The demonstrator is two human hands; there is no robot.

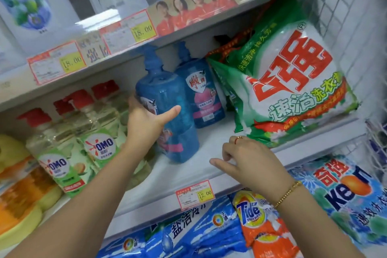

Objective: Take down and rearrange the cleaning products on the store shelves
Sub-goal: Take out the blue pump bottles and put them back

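Left hand [146,125] gripped the blue bottle [167,92], shelf [188,176] beneath its fingers; right hand [251,161] hung loose, empty; most rearranging apparently lay ahead.

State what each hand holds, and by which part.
Left hand grips the front blue bottle round its body. Right hand holds nothing.

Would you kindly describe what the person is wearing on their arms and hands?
No sleeves show; both forearms are bare. The right hand has a red-and-gold ring and a gold bracelet at the wrist. The left hand wears nothing visible.
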